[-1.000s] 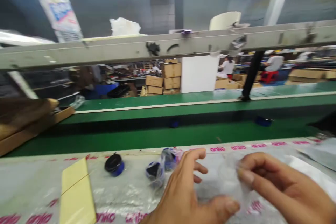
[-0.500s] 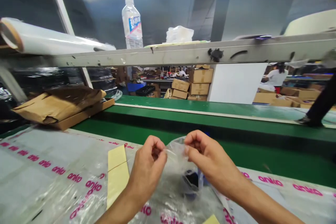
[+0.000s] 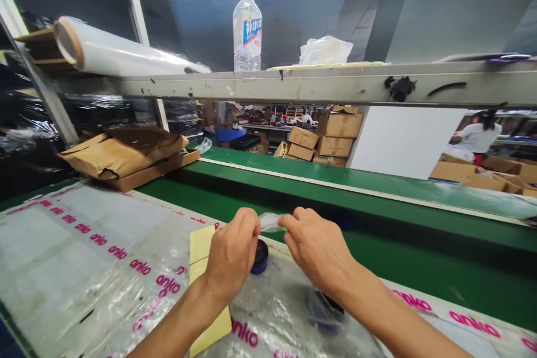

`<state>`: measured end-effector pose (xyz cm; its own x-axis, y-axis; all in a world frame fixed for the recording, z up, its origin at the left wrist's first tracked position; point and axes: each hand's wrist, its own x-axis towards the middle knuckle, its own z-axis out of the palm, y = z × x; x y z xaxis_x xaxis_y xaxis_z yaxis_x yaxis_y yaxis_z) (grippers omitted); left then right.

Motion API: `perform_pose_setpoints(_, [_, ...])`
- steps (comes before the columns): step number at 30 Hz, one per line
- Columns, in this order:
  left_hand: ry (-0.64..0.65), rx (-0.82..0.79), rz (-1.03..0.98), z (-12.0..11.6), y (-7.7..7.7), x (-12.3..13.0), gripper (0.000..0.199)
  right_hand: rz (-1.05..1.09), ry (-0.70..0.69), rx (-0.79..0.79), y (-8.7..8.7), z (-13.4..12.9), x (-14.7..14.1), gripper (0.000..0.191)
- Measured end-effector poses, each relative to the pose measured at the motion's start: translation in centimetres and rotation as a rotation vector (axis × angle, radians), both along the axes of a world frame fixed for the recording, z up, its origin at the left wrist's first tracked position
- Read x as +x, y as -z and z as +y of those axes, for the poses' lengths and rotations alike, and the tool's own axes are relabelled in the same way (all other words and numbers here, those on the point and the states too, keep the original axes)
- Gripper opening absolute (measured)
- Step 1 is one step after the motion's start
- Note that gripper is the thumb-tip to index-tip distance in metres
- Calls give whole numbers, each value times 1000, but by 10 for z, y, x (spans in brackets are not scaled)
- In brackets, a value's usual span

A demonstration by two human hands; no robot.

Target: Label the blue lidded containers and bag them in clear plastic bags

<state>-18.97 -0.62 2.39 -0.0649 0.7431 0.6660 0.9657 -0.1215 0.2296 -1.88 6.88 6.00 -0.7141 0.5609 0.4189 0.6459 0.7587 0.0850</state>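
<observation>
My left hand (image 3: 235, 251) and my right hand (image 3: 316, 246) are closed on a clear plastic bag (image 3: 269, 222), its top pulled into a narrow strip between them. Close behind my left fingers stands a small round blue item with a black top (image 3: 260, 257), partly covered. Below my right wrist lies another dark blue item (image 3: 325, 311) in clear plastic, half hidden by the forearm; I cannot tell whether this is the same bag. A pale yellow card (image 3: 208, 291) lies under my left forearm.
A green conveyor belt (image 3: 403, 251) runs beyond the plastic-covered table (image 3: 126, 285). Brown paper packaging (image 3: 126, 151) rests in a shallow box at left. A shelf rail (image 3: 319, 88) crosses above, bearing a water bottle (image 3: 247, 31) and a plastic film roll (image 3: 121, 47). A person (image 3: 480, 131) is far right.
My hands have turned knuckles-up, and the bag's top has gone from a spread loop to a narrow strip. The small round blue item now shows beside my left hand. The view has swung left.
</observation>
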Motion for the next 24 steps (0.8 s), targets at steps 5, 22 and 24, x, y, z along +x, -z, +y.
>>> perform_pose_setpoints(5, [-68,-29,5,5,6,-8,22,-59,-25,46,8,5,-14,20])
perform_pose_setpoints(22, [-242,-203,201,15,11,-13,40,-116,28,11,17,-2,-39,17])
perform_pose_setpoints(24, [-270,-209,205,15,12,-14,30,-93,56,-9,19,0,-43,17])
